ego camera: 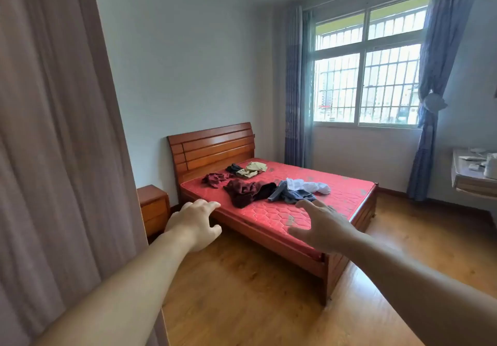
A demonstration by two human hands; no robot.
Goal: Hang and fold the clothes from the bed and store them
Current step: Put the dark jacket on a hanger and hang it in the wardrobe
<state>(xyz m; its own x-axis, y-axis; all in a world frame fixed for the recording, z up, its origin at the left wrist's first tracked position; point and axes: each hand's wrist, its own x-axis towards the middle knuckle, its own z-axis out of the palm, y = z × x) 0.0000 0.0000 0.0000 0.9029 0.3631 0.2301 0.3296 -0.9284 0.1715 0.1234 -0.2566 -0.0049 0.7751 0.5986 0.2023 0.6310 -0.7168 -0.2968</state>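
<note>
A wooden bed (347, 259) with a bare red mattress (271, 211) stands across the room. Several crumpled clothes lie on it: a beige garment (254, 169) and a black piece (233, 168) near the headboard, a small dark red one (215, 179), a larger maroon garment (242, 192), a blue one (290, 195) and a white one (309, 185). My left hand (197, 223) and my right hand (322, 224) are stretched out in the air toward the bed, fingers relaxed, holding nothing and touching nothing.
A pinkish curtain (59, 144) hangs close on my left. A wooden nightstand (153, 208) stands beside the headboard. Blue curtains (295, 90) frame a barred window (365, 82). A white desk (473, 181) with small items sits at the right wall. Wood floor (242, 292) lies between me and the bed.
</note>
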